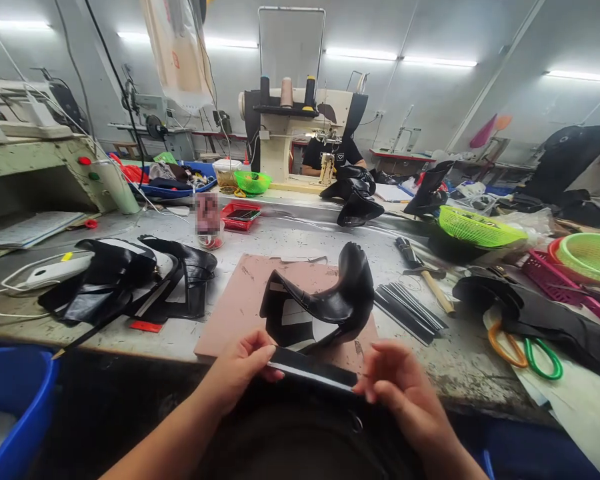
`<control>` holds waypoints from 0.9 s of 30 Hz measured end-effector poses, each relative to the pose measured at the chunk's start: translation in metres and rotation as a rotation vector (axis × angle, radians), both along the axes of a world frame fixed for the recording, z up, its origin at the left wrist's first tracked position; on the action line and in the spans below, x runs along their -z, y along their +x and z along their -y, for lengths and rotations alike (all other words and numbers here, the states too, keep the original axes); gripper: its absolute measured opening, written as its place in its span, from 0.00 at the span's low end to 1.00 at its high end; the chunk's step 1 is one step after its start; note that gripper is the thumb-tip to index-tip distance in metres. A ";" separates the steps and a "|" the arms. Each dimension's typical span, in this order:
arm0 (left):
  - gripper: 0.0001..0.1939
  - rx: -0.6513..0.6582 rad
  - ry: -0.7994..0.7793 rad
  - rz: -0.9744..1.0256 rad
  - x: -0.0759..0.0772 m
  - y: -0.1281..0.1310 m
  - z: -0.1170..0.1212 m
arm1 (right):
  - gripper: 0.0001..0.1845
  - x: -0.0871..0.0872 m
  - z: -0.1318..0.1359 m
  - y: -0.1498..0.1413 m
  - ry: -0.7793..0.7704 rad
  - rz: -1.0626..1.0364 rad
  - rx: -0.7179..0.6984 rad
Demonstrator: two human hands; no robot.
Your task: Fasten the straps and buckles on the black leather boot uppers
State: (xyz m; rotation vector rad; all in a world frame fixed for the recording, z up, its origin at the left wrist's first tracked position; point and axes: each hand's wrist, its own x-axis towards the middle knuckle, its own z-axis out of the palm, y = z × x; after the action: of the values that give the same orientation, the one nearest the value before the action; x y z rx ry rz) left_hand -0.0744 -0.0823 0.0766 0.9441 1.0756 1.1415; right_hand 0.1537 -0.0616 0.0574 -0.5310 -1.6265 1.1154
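A narrow black strip with a pale edge is held flat between both hands just in front of the table edge. My left hand pinches its left end and my right hand pinches its right end. Just beyond the strip, a black leather shoe upper lies curled on a pink cutting board.
Black leather pieces are piled at the left, more black strips and a hammer at the right. Orange and green scissors, green baskets, a blue bin. A person sits behind a sewing machine.
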 end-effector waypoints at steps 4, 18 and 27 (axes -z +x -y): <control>0.20 0.180 -0.035 0.129 0.012 0.019 0.005 | 0.19 0.002 0.001 -0.024 0.452 0.328 0.083; 0.21 -0.256 -0.028 0.068 0.009 -0.049 0.010 | 0.11 -0.002 -0.004 0.034 -0.194 0.385 -0.099; 0.19 -0.438 -0.069 -0.081 0.027 -0.071 0.008 | 0.12 0.001 -0.018 -0.010 0.513 0.795 0.075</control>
State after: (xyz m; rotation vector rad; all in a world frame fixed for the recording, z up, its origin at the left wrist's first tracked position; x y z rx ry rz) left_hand -0.1457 -0.0904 0.0499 0.7224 1.4234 1.4185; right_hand 0.1435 -0.0433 0.0567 -0.7285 -2.4474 0.3839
